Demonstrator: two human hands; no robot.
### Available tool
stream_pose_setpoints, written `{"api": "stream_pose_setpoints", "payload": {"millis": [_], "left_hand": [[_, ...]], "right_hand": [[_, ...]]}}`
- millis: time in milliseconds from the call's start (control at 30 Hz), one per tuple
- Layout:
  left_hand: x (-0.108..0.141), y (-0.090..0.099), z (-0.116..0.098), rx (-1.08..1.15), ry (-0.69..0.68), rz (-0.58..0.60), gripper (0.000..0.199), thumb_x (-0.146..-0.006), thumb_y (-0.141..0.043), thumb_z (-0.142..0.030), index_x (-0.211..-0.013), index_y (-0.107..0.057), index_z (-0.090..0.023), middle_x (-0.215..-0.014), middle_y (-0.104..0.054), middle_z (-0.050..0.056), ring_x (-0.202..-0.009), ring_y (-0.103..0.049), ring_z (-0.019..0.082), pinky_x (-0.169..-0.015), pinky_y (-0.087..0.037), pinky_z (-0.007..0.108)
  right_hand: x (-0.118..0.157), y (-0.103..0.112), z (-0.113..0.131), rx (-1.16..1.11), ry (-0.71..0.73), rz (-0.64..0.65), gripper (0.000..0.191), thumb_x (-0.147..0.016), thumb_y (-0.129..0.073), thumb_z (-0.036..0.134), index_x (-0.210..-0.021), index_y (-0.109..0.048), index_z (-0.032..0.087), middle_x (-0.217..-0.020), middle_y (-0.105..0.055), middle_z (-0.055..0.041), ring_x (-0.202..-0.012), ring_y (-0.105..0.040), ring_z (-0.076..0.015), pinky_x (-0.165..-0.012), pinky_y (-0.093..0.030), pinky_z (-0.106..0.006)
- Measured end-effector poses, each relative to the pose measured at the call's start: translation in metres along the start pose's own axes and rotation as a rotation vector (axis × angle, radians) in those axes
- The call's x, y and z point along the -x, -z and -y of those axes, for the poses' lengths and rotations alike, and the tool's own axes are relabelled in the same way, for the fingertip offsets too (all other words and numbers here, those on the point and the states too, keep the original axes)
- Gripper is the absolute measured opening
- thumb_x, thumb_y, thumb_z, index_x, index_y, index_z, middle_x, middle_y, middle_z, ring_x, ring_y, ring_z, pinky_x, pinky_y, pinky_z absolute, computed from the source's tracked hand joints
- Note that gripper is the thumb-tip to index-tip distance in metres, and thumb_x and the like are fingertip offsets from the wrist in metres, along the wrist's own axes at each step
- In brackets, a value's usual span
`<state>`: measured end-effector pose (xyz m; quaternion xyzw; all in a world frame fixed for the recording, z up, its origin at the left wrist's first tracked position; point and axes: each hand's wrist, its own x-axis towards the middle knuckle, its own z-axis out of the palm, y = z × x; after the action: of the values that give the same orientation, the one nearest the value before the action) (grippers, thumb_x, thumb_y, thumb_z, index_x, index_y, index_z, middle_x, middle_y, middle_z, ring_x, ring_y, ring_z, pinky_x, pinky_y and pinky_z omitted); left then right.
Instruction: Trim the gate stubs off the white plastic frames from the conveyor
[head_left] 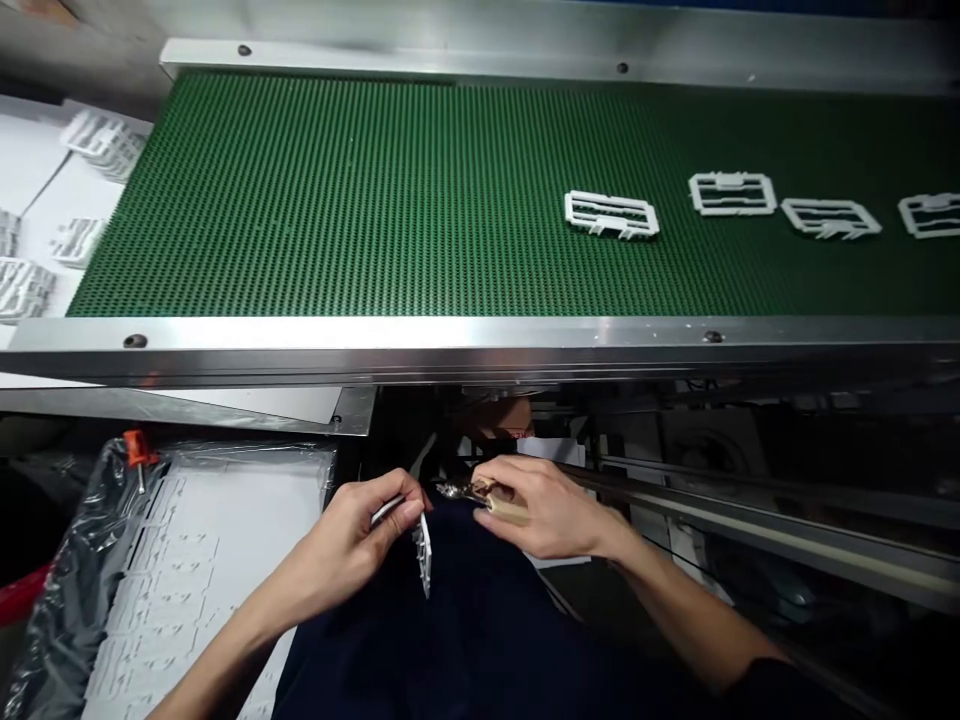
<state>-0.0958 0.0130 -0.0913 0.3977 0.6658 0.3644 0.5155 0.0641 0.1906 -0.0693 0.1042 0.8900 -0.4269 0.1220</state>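
Note:
Between its thumb and fingers, my left hand (371,525) pinches a white plastic frame (425,560), which hangs edge-on below the fingertips. My right hand (551,508) is closed around the pale handles of a pair of nippers (504,505). The metal jaws point left, toward the frame, with a small gap between them and my left fingers. Whether the jaws are parted is too small to tell. Both hands are above my dark-clothed lap, in front of the conveyor.
Several white plastic frames (611,214) lie on the right half of the green conveyor belt (315,200), behind a metal rail (480,335). Stacked frames (105,140) stand at far left. Below left, a plastic-lined box (255,480) holds rows of frames, with an orange-handled tool (138,452) at its edge.

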Motion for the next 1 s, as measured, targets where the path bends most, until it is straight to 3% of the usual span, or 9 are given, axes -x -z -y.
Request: {"api": "stream_pose_setpoints", "payload": {"millis": [133,367,867,1000], "left_hand": [[0.000,0.000,-0.003,-0.039,-0.019,0.007,0.023,-0.092,-0.040,-0.036,-0.079,-0.050,-0.019,-0.074,-0.055,-0.001,-0.069,-0.050,0.015,-0.063,-0.037,0.026],[0.000,-0.001,-0.009,-0.050,-0.028,0.023,0.025,-0.093,-0.037,-0.035,-0.077,-0.048,-0.019,-0.071,-0.051,-0.002,-0.065,-0.046,0.013,-0.058,-0.034,0.026],[-0.001,0.000,-0.010,-0.046,-0.052,0.026,0.025,-0.092,-0.038,-0.035,-0.075,-0.047,-0.019,-0.067,-0.047,-0.002,-0.060,-0.041,0.013,-0.055,-0.033,0.025],[-0.001,-0.001,-0.007,-0.025,-0.044,0.025,0.025,-0.092,-0.039,-0.035,-0.075,-0.047,-0.019,-0.067,-0.048,-0.002,-0.062,-0.042,0.013,-0.057,-0.034,0.025]], "right_hand": [[-0.002,0.022,-0.004,0.325,0.012,0.172,0.021,-0.074,-0.054,0.020,-0.094,-0.054,0.020,-0.080,-0.056,-0.0012,-0.072,-0.049,-0.0137,-0.066,-0.037,-0.025],[-0.013,0.032,0.005,0.466,0.100,0.294,0.023,-0.071,-0.053,0.022,-0.094,-0.053,0.019,-0.078,-0.054,-0.0020,-0.067,-0.048,-0.0144,-0.057,-0.032,-0.025],[-0.021,0.048,0.029,0.662,0.173,0.336,0.015,-0.076,-0.050,0.024,-0.089,-0.052,0.018,-0.075,-0.052,-0.0025,-0.066,-0.051,-0.0157,-0.058,-0.033,-0.028],[-0.025,0.050,0.032,0.699,0.197,0.362,0.011,-0.075,-0.050,0.019,-0.085,-0.053,0.017,-0.069,-0.051,-0.0020,-0.059,-0.049,-0.0138,-0.051,-0.028,-0.026]]}}
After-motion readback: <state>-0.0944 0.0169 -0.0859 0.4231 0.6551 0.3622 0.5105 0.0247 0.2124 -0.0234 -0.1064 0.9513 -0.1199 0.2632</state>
